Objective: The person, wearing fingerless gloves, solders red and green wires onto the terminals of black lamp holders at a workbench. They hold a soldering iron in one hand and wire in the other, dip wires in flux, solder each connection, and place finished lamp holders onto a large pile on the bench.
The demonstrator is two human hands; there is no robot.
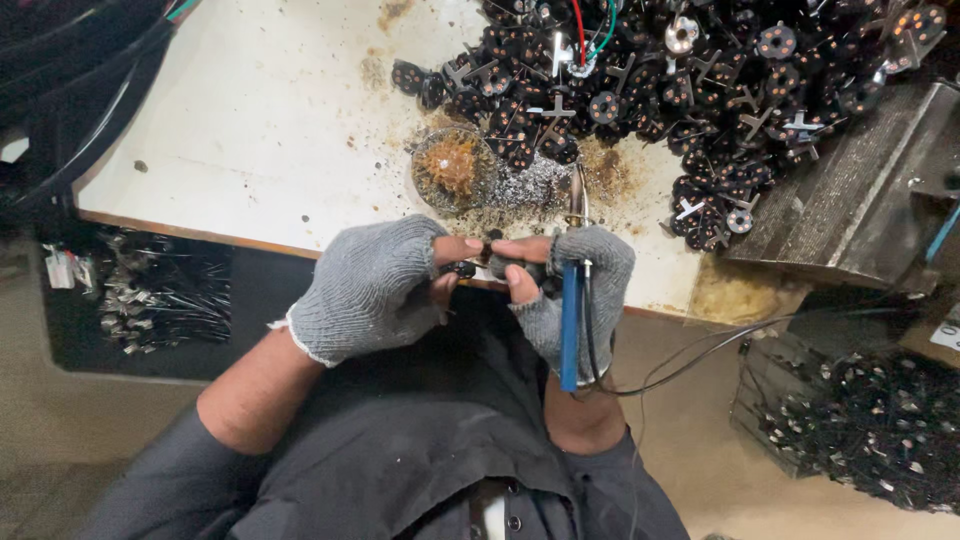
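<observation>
Small black disc part (463,268) sat pinched at frame centre, just below the worktop (250,120) edge, between closed fingertips of the left hand (375,290); right hand (585,290) clasped a blue-handled soldering tool (571,320). Judged light, rigid, slippery; best held by its rim.

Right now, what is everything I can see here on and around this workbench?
Small round parts: a big heap, black with orange dots, back right of the table.
Table: one, off-white and stained.
Round dish: one, holding orange-brown residue, mid table.
Grey metal block: one, right edge.
Box of metal pieces: one, dark, lower left.
Bin of dark parts: one, lower right.
Soldering iron: one, blue handle, black cord, in the right hand.
Small black part: one, pinched between both hands.
Left hand: grey fingerless glove.
Right hand: grey fingerless glove.
</observation>
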